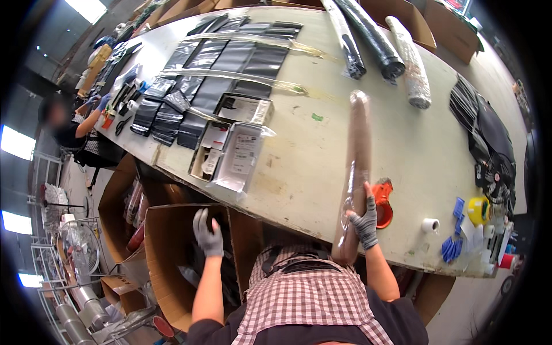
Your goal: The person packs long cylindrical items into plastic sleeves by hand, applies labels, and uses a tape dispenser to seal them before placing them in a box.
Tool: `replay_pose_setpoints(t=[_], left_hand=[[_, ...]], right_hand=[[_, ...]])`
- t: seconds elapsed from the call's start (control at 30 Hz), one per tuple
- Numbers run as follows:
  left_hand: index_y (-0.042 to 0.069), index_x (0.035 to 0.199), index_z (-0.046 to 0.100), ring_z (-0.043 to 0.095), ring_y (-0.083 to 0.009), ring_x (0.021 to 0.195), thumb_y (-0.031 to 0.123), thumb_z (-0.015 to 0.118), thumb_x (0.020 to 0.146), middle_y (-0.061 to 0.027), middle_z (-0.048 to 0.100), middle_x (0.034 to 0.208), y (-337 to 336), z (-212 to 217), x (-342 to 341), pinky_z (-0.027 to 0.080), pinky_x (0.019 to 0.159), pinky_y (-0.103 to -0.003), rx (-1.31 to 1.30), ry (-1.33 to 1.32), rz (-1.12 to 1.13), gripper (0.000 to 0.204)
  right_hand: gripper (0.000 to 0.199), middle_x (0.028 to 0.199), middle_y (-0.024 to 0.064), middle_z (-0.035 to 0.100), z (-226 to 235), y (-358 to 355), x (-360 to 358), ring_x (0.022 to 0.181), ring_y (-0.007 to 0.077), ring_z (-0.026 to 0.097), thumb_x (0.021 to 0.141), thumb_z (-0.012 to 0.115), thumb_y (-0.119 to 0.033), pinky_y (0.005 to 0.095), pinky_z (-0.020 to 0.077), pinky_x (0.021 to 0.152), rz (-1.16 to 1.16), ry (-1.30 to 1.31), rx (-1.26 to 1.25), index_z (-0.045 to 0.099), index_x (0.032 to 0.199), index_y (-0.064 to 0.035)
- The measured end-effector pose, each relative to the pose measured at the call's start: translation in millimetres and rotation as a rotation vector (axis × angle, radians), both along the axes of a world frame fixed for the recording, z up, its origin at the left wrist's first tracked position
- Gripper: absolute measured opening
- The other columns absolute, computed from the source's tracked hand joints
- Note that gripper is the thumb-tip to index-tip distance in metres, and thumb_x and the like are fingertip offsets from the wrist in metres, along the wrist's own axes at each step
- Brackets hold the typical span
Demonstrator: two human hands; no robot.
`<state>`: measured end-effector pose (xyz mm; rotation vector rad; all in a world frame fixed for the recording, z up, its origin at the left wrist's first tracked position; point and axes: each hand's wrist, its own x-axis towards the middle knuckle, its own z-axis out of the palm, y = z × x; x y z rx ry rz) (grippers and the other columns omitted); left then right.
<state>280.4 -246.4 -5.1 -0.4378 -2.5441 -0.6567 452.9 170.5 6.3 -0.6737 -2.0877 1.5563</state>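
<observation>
From far off, I look at my right hand (365, 221) first. Its fingers are bent over a long brown roll (359, 149) in shiny clear wrap, and they hold it from the right side, close to the near end. I can't tell how far they go under it. My left hand (208, 233) has its fingers up and apart with nothing in them, over a big cardboard box (167, 259).

The roll points away from me over the table (299, 167), and its near end pokes past the edge, by the checked apron (310, 296). I can't tell if the far end sits on the table or is lifted a bit.

I think the shiny wrap could be slippery. With just one hand on it, so near one end, the long far part could swing or twist. If it swung right, my hand could bump the orange tool (383, 207) just beside it, or the small white roll (430, 225) farther over. If the fingers got loose, the near end could slide down off the edge. If I pushed it too far forward, it might knock the wrapped black roll (374, 40) or the wrapped white roll (410, 63) at the back
</observation>
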Motion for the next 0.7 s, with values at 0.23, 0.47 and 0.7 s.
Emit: replay_pose_setpoints(t=[0.23, 0.47, 0.7], left_hand=[[0.006, 0.101, 0.065, 0.062, -0.0299, 0.089, 0.009, 0.059, 0.083, -0.0131, 0.065, 0.096, 54, 29, -308, 0.050, 0.080, -0.036, 0.030, -0.153, -0.187, 0.019], [0.008, 0.104, 0.055, 0.059, -0.0321, 0.098, 0.017, 0.062, 0.076, -0.0152, 0.061, 0.101, 58, -27, -448, 0.048, 0.085, -0.042, -0.949, -0.407, -0.514, 0.031], [0.007, 0.093, 0.056, 0.058, -0.0285, 0.098, 0.006, 0.055, 0.070, -0.0128, 0.061, 0.098, -7, -6, -434, 0.043, 0.094, -0.042, -0.648, 0.059, -0.418, 0.023]], right_hand=[[0.089, 0.134, 0.0058, 0.049, 14, 19, 23, 0.117, 0.0284, 0.046, 0.056, 0.071, -0.003, 0.0356, 0.0370, 0.103, 0.004, -0.416, 0.413, 0.039, 0.139, -0.0127], [0.087, 0.142, 0.0156, 0.036, 21, 53, 27, 0.131, 0.0293, 0.036, 0.063, 0.063, -0.005, 0.0362, 0.0271, 0.110, -0.088, -0.819, 0.492, 0.029, 0.143, -0.0096], [0.040, 0.124, 0.0144, 0.053, 100, -40, -124, 0.115, 0.0302, 0.051, 0.070, 0.055, 0.006, 0.0364, 0.0414, 0.099, 0.224, -0.319, 0.608, 0.060, 0.107, -0.0067]])
